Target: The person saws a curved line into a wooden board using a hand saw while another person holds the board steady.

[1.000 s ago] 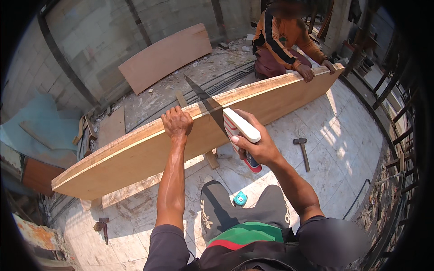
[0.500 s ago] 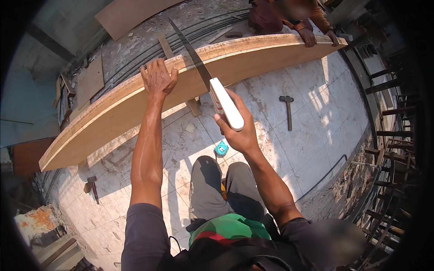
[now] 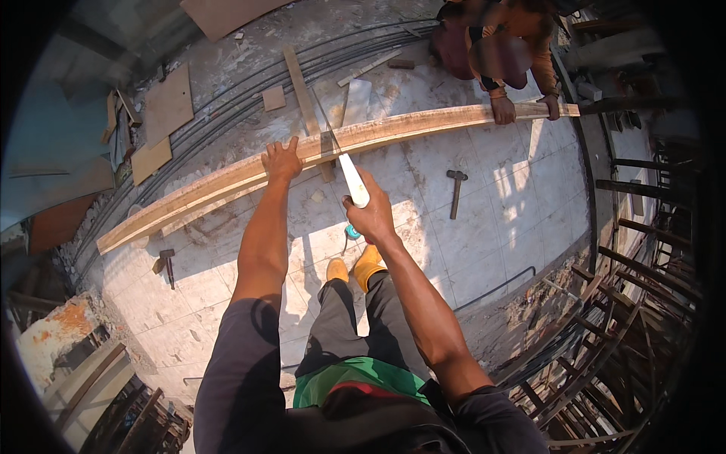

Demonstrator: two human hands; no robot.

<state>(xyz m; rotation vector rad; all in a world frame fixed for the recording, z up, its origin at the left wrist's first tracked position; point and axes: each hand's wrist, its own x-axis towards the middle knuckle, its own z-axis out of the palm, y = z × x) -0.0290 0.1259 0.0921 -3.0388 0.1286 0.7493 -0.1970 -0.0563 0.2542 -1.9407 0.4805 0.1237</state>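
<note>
Across the middle, a long wooden board (image 3: pixel 423 123) stands on edge above the pale floor (image 3: pixel 484 242). The left hand (image 3: pixel 282 160) holds its top, fingers bent over it. The right hand (image 3: pixel 372 210) has its fingers wrapped around the white handle of a saw (image 3: pixel 353 181), whose thin blade crosses the board. Another person's hands (image 3: pixel 503 110) hold the right end.

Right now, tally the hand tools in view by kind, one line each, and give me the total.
Handsaw, in the right hand: 1
Hammers: 2, the right-side hammer and the left-side hammer, both on the floor
Teal tape measure: 1
Total: 4
</note>
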